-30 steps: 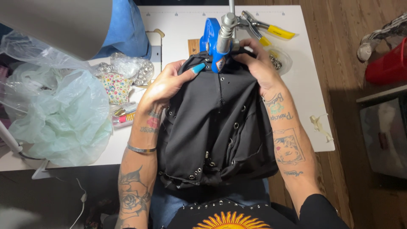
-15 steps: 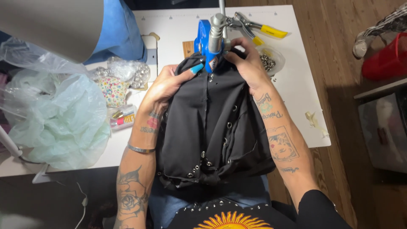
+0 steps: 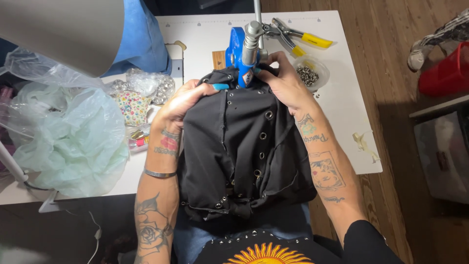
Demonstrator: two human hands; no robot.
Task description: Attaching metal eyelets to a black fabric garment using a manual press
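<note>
A black garment (image 3: 244, 151) with rows of metal eyelets lies over the table's front edge and my lap. Its far end sits under a blue hand press (image 3: 239, 51) with a silver post. My left hand (image 3: 183, 100) grips the fabric's upper left edge beside the press. On the other side, my right hand (image 3: 281, 78) pinches the upper right edge against the base of the press. Both hands hold the cloth taut at the press head.
A white table (image 3: 337, 98) carries yellow-handled pliers (image 3: 298, 36), a small clear dish of metal eyelets (image 3: 308, 74), clear bags of small parts (image 3: 146, 85) and pale green plastic (image 3: 68, 142). A grey lamp shade (image 3: 58, 29) hangs at upper left. A red bin (image 3: 447, 71) stands on the wooden floor.
My hands have shifted the garment's top edge slightly further under the press; the view has tilted a little. My grip on the cloth is the same.
</note>
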